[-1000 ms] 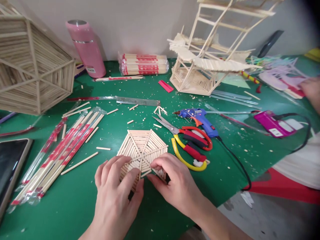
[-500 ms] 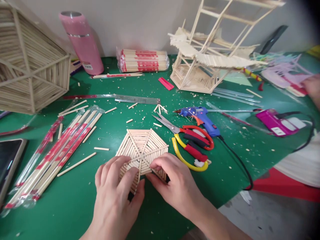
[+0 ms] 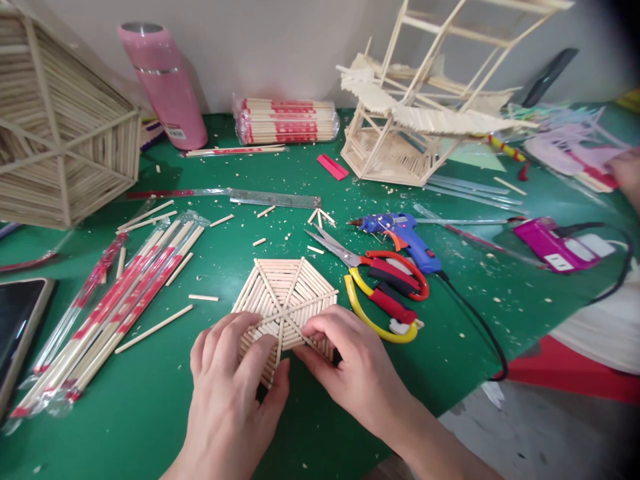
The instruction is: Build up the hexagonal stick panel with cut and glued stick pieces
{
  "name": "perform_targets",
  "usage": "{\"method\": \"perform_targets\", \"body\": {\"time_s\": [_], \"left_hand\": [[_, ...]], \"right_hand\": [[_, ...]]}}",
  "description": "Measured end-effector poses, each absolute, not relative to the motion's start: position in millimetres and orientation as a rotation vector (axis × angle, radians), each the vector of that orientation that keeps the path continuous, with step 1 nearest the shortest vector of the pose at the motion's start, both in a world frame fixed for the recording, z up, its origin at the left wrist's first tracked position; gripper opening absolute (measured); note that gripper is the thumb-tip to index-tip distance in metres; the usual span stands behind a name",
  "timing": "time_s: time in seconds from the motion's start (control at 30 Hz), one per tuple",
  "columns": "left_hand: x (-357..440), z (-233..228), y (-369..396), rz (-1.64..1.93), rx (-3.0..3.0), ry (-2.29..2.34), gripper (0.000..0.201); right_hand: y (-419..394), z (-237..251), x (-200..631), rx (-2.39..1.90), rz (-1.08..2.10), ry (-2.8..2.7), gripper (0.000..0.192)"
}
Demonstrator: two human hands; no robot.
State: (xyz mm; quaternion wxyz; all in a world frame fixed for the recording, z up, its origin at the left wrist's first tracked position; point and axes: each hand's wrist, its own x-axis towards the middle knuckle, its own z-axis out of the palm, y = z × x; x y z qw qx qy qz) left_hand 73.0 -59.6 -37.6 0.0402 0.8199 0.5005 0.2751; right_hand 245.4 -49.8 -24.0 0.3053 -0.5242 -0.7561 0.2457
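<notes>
The hexagonal stick panel (image 3: 285,300) lies flat directly ahead of both hands. The left hand (image 3: 231,387) presses its near-left edge with fingers spread; the right hand (image 3: 345,363) pinches the near-right edge, equally close.

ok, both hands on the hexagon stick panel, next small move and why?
Probably keep pressing: the left hand pins the hexagon stick panel flat while the right hand pinches a short stick at its near edge, seemingly not yet seated flush.

A flat hexagonal panel of pale wooden sticks (image 3: 286,300) lies on the green tabletop (image 3: 150,400), near its front edge. Six thin spokes run from its centre to the corners, with parallel sticks filling each wedge. Its near edge is hidden under fingers.
</notes>
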Motion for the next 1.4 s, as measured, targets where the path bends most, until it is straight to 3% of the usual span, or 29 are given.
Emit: {"method": "perform_targets", "body": {"time_s": [1.4], "left_hand": [[72.5,-36.3,-58.4,0.807,2.532,1.497,0.016]], "right_hand": [[-51.6,-28.2,245.3,-1.386,0.648,-2.02,0.008]]}}
